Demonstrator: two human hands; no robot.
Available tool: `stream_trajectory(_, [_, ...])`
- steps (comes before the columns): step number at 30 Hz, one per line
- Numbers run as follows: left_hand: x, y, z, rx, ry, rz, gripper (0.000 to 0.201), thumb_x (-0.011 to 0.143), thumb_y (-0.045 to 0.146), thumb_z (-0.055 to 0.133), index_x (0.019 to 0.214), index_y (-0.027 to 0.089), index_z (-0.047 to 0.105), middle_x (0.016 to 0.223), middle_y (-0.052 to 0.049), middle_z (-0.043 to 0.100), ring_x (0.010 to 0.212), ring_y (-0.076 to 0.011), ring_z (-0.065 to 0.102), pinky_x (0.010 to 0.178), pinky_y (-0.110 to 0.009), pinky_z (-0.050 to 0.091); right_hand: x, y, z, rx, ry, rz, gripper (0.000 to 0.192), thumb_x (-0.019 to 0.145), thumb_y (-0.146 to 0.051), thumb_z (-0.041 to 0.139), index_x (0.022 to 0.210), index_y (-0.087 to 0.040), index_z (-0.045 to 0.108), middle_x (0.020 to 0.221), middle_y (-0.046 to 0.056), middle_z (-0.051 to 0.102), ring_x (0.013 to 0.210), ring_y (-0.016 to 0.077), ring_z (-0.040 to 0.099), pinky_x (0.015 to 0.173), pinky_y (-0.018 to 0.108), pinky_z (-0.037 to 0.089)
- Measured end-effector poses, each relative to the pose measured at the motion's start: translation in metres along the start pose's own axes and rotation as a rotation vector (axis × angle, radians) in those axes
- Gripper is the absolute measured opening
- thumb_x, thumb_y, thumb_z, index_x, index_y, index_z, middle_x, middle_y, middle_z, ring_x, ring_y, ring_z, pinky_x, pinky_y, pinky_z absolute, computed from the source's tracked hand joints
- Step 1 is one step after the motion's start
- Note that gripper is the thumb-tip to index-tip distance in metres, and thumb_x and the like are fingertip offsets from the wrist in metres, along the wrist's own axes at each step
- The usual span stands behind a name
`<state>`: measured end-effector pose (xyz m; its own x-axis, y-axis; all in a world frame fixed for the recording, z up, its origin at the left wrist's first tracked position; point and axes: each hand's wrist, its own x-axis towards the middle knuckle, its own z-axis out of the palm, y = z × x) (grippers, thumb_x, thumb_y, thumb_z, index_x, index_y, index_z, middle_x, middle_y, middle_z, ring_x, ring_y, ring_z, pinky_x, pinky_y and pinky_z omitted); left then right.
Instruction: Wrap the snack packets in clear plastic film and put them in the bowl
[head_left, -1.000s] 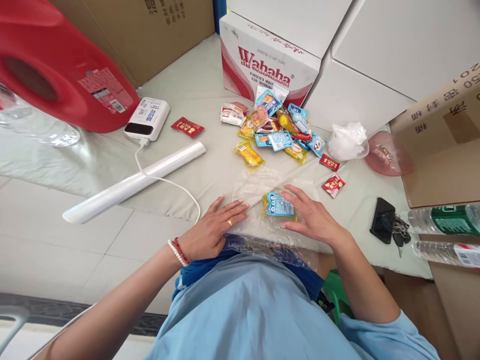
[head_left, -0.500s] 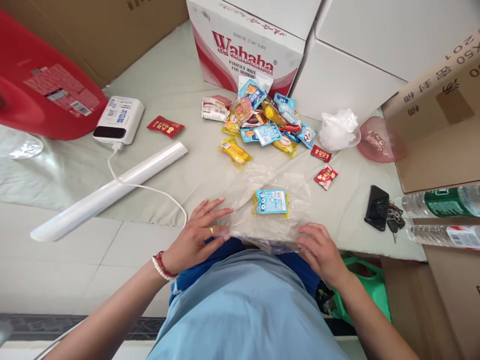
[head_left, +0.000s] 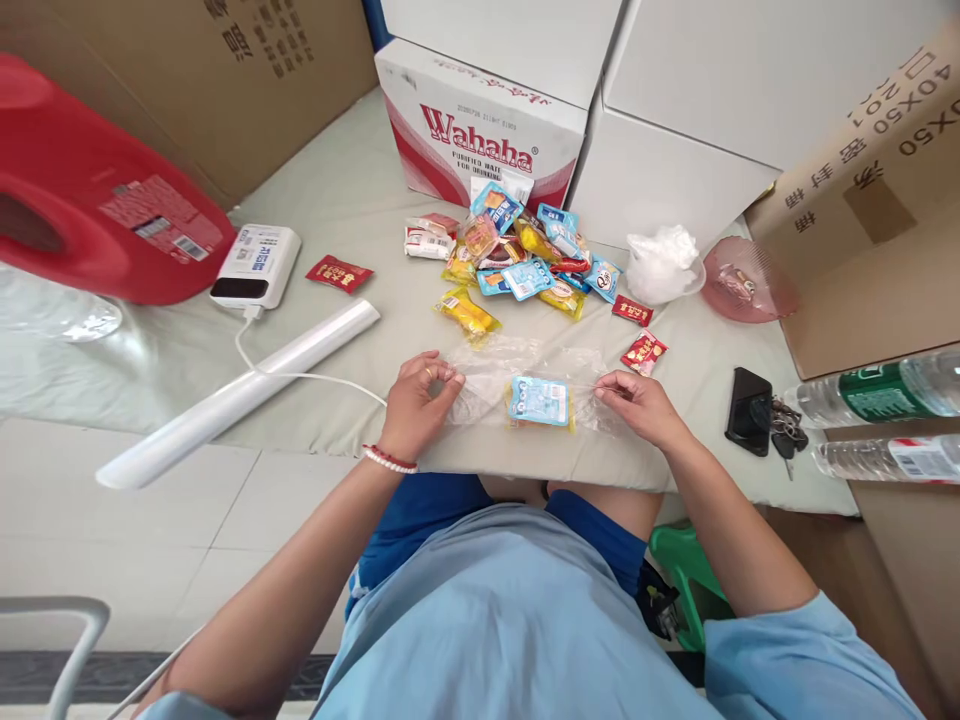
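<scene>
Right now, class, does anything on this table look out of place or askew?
Yes. The long white roll lies askew, its near end jutting past the table edge. A big red jug lies tipped on its side at the left.

2 water bottles (head_left: 874,395), 1 phone (head_left: 746,425), 1 power bank (head_left: 255,265)

— What's at the back of the tabletop (head_left: 360,190)?
— A Wahaha box (head_left: 480,135), with a snack pile (head_left: 525,265) just in front of it.
— And on the left?
— A red jug (head_left: 90,215), a power bank (head_left: 256,265) with its cable, a white roll (head_left: 240,395).
— On the right?
— A pink bowl (head_left: 750,280), phone (head_left: 746,405), keys (head_left: 780,435), two bottles (head_left: 877,395).
</scene>
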<state>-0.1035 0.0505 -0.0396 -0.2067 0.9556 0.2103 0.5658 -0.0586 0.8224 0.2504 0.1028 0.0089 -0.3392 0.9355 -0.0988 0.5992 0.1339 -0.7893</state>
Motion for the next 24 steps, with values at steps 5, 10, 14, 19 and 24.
stream_trajectory(5, [0.008, 0.000, 0.006, 0.119, -0.032, -0.008, 0.021, 0.083, 0.042, 0.064, 0.073, 0.024, 0.062, 0.100, -0.008, 0.073, 0.129, -0.0326, 0.058, 0.114, -0.054, 0.043, 0.005, 0.003, 0.009, -0.353, 0.039, 0.007, 0.021, 0.091, -0.029, 0.061, 0.104, -0.018, 0.073, 0.097, 0.009, 0.072, 0.088, 0.0236, 0.066, 0.082, 0.038, 0.055])
stream_trajectory(10, [0.001, 0.002, 0.013, 0.184, -0.043, 0.023, 0.022, 0.086, 0.042, 0.062, 0.074, 0.023, 0.065, 0.104, -0.010, 0.071, 0.130, -0.0342, 0.056, 0.113, -0.055, 0.043, 0.003, -0.037, 0.027, -0.476, 0.172, -0.196, 0.028, 0.101, -0.028, 0.051, 0.115, -0.021, 0.074, 0.115, 0.013, 0.067, 0.112, 0.0289, 0.062, 0.097, 0.042, 0.052])
stream_trajectory(14, [0.001, 0.002, 0.013, 0.183, -0.032, 0.027, 0.022, 0.089, 0.040, 0.059, 0.076, 0.022, 0.064, 0.105, -0.010, 0.070, 0.130, -0.0333, 0.056, 0.113, -0.055, 0.043, 0.020, -0.053, 0.047, -0.342, -0.017, -0.174, 0.029, 0.100, -0.032, 0.057, 0.122, -0.021, 0.072, 0.121, 0.011, 0.068, 0.109, 0.0250, 0.066, 0.096, 0.038, 0.053])
stream_trajectory(19, [-0.001, 0.004, 0.007, 0.205, 0.053, -0.023, 0.019, 0.090, 0.040, 0.059, 0.084, 0.022, 0.065, 0.112, -0.011, 0.064, 0.131, -0.0335, 0.054, 0.114, -0.056, 0.042, 0.033, -0.047, 0.059, -0.226, -0.145, -0.181, 0.020, 0.094, -0.021, 0.065, 0.110, -0.022, 0.077, 0.105, 0.006, 0.071, 0.095, 0.0195, 0.068, 0.087, 0.032, 0.052])
stream_trajectory(24, [-0.031, 0.035, -0.007, 0.360, 0.380, 0.056, 0.024, 0.091, 0.034, 0.061, 0.111, 0.022, 0.064, 0.128, -0.017, 0.057, 0.134, -0.0356, 0.051, 0.113, -0.060, 0.039, 0.028, -0.047, 0.059, -0.175, -0.126, -0.199, 0.017, 0.093, -0.019, 0.066, 0.105, -0.022, 0.077, 0.103, 0.005, 0.070, 0.090, 0.0177, 0.067, 0.082, 0.030, 0.052])
